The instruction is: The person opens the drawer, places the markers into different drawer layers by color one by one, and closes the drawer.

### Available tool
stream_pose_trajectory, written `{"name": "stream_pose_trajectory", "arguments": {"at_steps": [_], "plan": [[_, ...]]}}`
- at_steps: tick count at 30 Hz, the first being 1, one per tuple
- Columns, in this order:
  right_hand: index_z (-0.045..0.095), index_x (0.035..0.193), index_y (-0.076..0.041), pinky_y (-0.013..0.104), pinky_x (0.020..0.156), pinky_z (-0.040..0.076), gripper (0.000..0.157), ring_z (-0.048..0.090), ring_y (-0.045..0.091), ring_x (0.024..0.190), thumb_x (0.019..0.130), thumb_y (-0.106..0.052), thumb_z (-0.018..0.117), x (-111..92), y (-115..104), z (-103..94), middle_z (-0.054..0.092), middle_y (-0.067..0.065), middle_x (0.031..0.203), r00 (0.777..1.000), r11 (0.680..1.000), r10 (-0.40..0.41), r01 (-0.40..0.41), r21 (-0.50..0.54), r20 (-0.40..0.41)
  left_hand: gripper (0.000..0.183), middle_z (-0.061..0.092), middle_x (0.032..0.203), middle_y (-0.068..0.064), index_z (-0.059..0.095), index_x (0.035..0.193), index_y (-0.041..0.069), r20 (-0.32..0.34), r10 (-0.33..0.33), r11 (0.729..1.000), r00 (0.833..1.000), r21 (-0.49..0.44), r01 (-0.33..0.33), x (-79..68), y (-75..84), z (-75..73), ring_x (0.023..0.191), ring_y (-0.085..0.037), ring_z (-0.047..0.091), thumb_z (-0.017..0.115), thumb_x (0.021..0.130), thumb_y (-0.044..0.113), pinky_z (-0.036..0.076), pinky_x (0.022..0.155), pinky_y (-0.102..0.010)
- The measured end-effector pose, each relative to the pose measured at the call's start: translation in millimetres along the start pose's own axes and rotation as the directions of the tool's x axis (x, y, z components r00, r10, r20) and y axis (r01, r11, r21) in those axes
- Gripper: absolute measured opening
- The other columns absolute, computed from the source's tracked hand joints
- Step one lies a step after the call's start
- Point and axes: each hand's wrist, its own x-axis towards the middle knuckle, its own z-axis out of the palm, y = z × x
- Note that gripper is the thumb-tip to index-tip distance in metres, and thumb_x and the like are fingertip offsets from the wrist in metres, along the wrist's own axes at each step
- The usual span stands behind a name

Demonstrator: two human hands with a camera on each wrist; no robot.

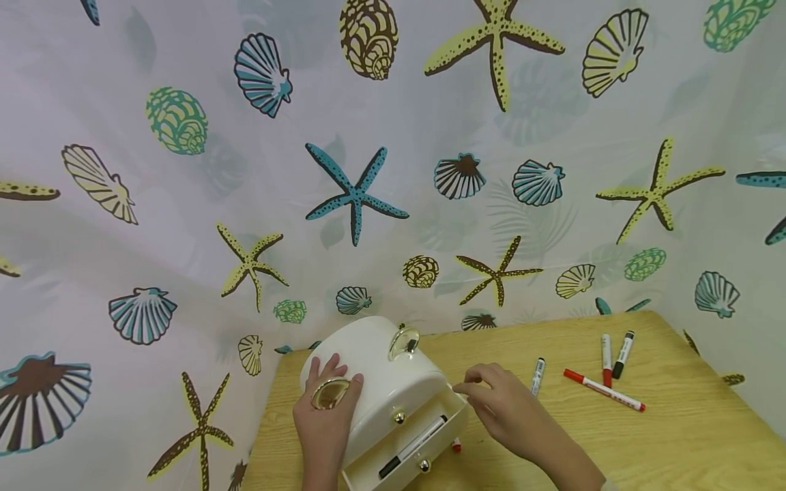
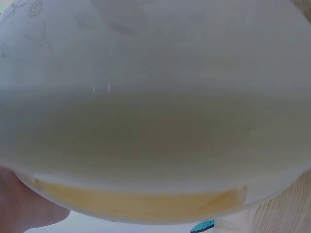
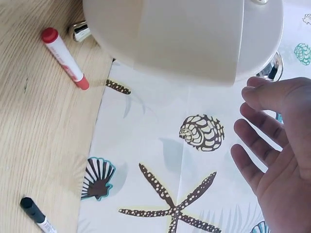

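Note:
A white rounded box [image 1: 374,368] with gold trim stands on the table, its front drawer [image 1: 442,436] pulled out. Inside the drawer lies a black-capped marker [image 1: 414,447]. My left hand [image 1: 328,416] rests on top of the box, fingers spread around a gold oval piece [image 1: 330,393]; the left wrist view is mostly filled by the white box surface. Close to the drawer's right corner is my right hand [image 1: 500,409]. In the right wrist view that hand [image 3: 282,145] has loosely bent fingers and holds nothing. Whether a fingertip touches the drawer, I cannot tell.
On the wooden table [image 1: 675,443], to the right, lie a red-capped marker [image 1: 604,390], another marker with a red cap [image 1: 606,358] and black-capped markers [image 1: 623,353]. A red-tipped marker [image 3: 64,58] lies beside the drawer. Patterned cloth [image 1: 430,225] hangs behind.

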Motion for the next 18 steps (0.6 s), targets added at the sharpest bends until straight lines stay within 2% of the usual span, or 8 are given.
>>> {"name": "stream_pose_trajectory", "arguments": {"at_steps": [7, 11, 18], "plan": [[0.072, 0.103, -0.025, 0.028, 0.077, 0.055, 0.035, 0.055, 0.007, 0.094, 0.079, -0.001, 0.077, -8.1, 12.9, 1.8, 0.060, -0.011, 0.102, 0.999, 0.999, 0.032, -0.031, 0.016, -0.016, 0.038, 0.069, 0.119, 0.018, 0.075, 0.096, 0.027, -0.003, -0.057, 0.998, 0.998, 0.032, 0.057, 0.3, 2.0, -0.4, 0.141, 0.001, 0.034, 0.088, 0.067, 0.048, 0.017, 0.124, -0.044], [0.072, 0.103, -0.025, 0.028, 0.077, 0.055, 0.033, 0.056, 0.007, 0.094, 0.080, -0.002, 0.078, -13.8, 22.3, 4.9, 0.060, -0.011, 0.101, 0.999, 0.999, 0.039, -0.039, -0.008, -0.007, 0.038, 0.069, 0.119, 0.018, 0.076, 0.096, 0.027, 0.000, -0.058, 0.998, 0.998, 0.026, 0.058, 0.6, 1.9, -1.3, 0.141, 0.002, 0.034, 0.088, 0.067, 0.048, 0.018, 0.124, -0.043], [0.071, 0.106, -0.026, 0.029, 0.076, 0.056, 0.034, 0.056, 0.006, 0.094, 0.081, -0.004, 0.077, -25.4, 40.1, 9.5, 0.060, -0.012, 0.101, 0.993, 0.993, 0.116, -0.115, -0.036, 0.036, 0.040, 0.069, 0.119, 0.016, 0.075, 0.098, 0.026, -0.002, -0.054, 0.998, 0.999, 0.031, 0.054, -0.3, 3.1, -0.8, 0.141, 0.000, 0.035, 0.088, 0.067, 0.048, 0.018, 0.124, -0.043]]}}
